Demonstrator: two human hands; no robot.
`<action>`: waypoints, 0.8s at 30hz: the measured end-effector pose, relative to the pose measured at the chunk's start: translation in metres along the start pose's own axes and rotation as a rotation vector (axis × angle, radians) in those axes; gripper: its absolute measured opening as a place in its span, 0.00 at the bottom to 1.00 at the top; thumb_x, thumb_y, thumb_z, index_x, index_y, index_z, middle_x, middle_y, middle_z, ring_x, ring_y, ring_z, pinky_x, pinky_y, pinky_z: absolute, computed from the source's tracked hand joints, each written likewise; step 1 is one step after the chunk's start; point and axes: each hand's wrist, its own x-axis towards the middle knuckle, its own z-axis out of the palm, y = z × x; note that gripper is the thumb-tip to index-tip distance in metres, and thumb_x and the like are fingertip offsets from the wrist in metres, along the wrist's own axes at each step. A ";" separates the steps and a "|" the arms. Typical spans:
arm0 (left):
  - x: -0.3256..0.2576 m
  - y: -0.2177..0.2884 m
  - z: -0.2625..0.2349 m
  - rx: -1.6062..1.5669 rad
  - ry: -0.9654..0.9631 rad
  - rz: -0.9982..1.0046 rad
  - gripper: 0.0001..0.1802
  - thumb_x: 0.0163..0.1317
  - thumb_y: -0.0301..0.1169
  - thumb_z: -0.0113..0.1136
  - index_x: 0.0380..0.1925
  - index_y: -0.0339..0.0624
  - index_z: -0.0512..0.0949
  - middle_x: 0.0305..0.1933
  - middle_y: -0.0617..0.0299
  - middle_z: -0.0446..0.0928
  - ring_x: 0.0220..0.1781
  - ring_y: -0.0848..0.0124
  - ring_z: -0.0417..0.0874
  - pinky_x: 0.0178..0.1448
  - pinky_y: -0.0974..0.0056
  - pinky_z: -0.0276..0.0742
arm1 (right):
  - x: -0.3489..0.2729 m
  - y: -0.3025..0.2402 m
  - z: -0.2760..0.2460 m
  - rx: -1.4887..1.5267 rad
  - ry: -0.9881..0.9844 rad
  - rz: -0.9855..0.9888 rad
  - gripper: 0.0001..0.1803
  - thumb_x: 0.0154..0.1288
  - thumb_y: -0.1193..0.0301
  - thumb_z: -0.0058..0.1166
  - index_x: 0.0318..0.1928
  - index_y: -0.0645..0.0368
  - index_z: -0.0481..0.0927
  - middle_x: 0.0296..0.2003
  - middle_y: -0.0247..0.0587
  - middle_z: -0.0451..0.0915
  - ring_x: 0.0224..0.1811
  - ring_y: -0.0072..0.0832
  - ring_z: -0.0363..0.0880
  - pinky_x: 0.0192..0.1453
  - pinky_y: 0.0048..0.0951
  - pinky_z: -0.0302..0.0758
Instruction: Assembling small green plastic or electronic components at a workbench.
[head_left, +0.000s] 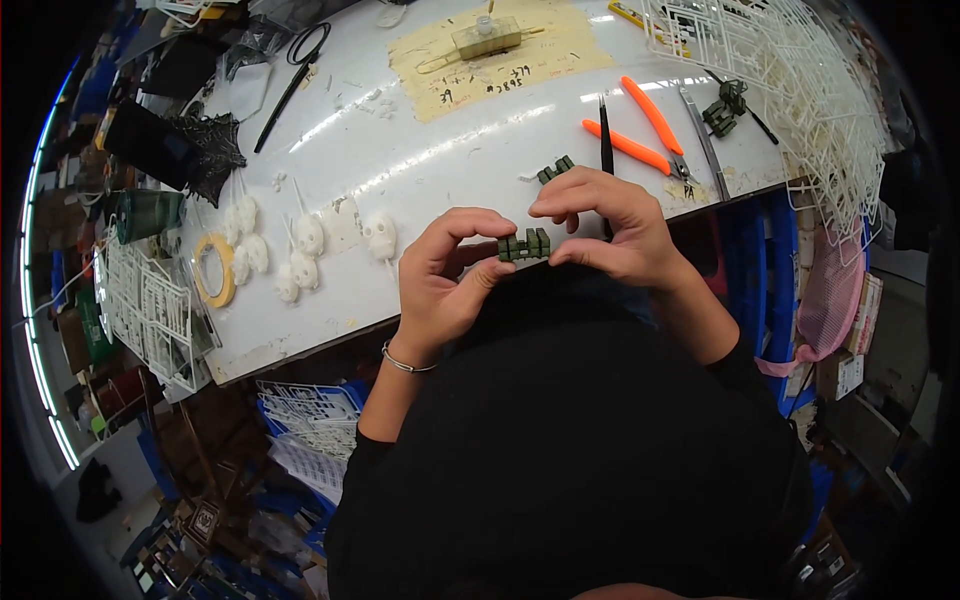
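Note:
Between the thumb and fingers of my left hand (437, 278) is a small dark green blocky plastic model part (526, 244), held just over the table's near edge. My right hand (622, 232) curves around the part's right end, its thumb and fingers apart. The right thumb tip is at the part's edge; whether it touches I cannot tell. Beyond my right fingers lies a similar green part (556, 168), partly hidden by the hand. Black tweezers (606, 140) point away beside it. Orange-handled nippers (650, 132) lie open farther right.
White skull-shaped pieces (380, 237) on sticks and a tape roll (213, 272) sit at left. A metal file or blade (706, 143) and another green assembly (724, 110) lie at right, beside piled white sprues (800, 90). A glue bottle block (486, 38) stands at the back.

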 end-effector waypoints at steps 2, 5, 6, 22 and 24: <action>0.000 0.002 0.004 -0.015 0.011 -0.016 0.18 0.54 0.16 0.63 0.45 0.35 0.74 0.47 0.55 0.76 0.48 0.67 0.79 0.54 0.65 0.80 | -0.001 -0.001 -0.002 0.019 0.004 0.004 0.19 0.48 0.82 0.67 0.44 0.61 0.83 0.42 0.42 0.80 0.40 0.27 0.74 0.40 0.24 0.72; 0.000 0.006 0.007 -0.077 0.027 -0.041 0.21 0.54 0.15 0.63 0.47 0.37 0.71 0.48 0.55 0.76 0.48 0.66 0.79 0.55 0.64 0.81 | -0.002 -0.003 -0.001 0.006 -0.018 0.011 0.19 0.48 0.82 0.66 0.44 0.61 0.83 0.41 0.42 0.80 0.40 0.27 0.75 0.40 0.24 0.72; 0.001 0.007 0.008 -0.098 0.033 -0.049 0.22 0.53 0.14 0.63 0.47 0.37 0.70 0.48 0.55 0.76 0.49 0.66 0.79 0.55 0.64 0.81 | -0.002 -0.003 -0.001 0.001 -0.025 0.013 0.19 0.47 0.82 0.66 0.43 0.61 0.84 0.41 0.43 0.80 0.40 0.27 0.75 0.40 0.24 0.72; 0.004 0.005 -0.001 0.141 0.098 0.091 0.28 0.44 0.17 0.72 0.47 0.39 0.72 0.48 0.56 0.76 0.48 0.67 0.78 0.51 0.64 0.82 | 0.003 0.007 0.011 0.021 0.013 -0.049 0.17 0.49 0.87 0.58 0.41 0.60 0.84 0.40 0.39 0.81 0.35 0.23 0.74 0.35 0.19 0.69; 0.002 0.007 -0.002 0.130 0.106 0.067 0.28 0.45 0.17 0.72 0.47 0.39 0.72 0.47 0.56 0.76 0.48 0.67 0.79 0.50 0.65 0.81 | 0.003 0.008 0.014 0.026 0.019 -0.054 0.17 0.49 0.87 0.58 0.41 0.60 0.84 0.40 0.39 0.81 0.35 0.23 0.74 0.35 0.19 0.69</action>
